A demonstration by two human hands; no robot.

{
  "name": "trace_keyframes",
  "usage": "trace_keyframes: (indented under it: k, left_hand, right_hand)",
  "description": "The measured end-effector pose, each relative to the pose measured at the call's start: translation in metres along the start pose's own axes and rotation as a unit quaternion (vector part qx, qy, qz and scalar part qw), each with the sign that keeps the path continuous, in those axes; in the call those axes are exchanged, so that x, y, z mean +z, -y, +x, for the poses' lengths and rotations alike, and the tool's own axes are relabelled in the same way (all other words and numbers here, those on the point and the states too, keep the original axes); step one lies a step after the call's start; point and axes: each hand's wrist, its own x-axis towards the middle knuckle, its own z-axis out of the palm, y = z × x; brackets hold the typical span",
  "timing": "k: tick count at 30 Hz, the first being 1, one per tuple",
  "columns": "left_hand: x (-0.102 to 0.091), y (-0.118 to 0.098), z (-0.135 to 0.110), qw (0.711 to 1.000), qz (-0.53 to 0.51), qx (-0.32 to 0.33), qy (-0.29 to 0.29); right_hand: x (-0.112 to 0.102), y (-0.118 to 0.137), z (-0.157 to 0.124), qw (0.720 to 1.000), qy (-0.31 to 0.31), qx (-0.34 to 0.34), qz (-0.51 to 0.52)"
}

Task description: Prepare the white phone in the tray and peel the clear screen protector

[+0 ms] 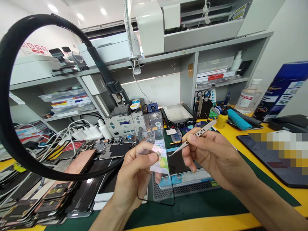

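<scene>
My left hand (137, 170) grips a clear glass screen protector (166, 189) with a black border, thumb on the near face. It is held upright above the mat, and a colourful printed label (160, 150) shows on or through it. Between the thumb and fingers of my right hand (211, 154) is a pair of metal tweezers (201, 132) with a row of holes. The tweezers' fine tip points left and down, close to the right edge of the glass; whether it touches I cannot tell. Behind the glass lies a dark phone screen (181, 163) on the bench.
Stacked phones and phone parts (60, 189) cover the left side, under a thick black hose (7, 106) looping from the soldering station (126, 123). A tablet-like dark device (271, 160), a yellow bottle (221, 120) and a blue spray can (280, 89) stand or lie right. A green mat (192, 208) covers the yellow bench.
</scene>
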Motion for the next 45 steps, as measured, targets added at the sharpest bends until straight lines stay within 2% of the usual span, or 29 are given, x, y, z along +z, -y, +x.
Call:
trace_keyframes:
  k: [21, 24, 31, 37, 45]
  left_hand:
    - [-0.003, 0.001, 0.0, 1.0, -0.004, -0.005, 0.012]
    - [-0.006, 0.002, 0.0, 0.999, -0.019, -0.009, 0.03]
    - [-0.011, 0.007, 0.006, 0.989, -0.081, -0.006, 0.125]
    - [-0.01, 0.008, 0.013, 0.979, -0.152, -0.035, 0.129]
    - [-0.014, 0.012, 0.016, 0.967, -0.199, -0.072, 0.143]
  right_hand:
    - [0.003, 0.004, -0.001, 1.0, -0.003, 0.007, 0.008]
    - [0.002, 0.003, -0.001, 1.0, 0.002, 0.007, 0.009]
    - [0.002, 0.005, -0.004, 0.999, 0.019, -0.004, 0.041]
    - [0.003, 0.007, -0.007, 0.999, 0.02, -0.021, 0.043]
    - [0.003, -0.01, -0.009, 0.999, 0.022, -0.029, -0.022]
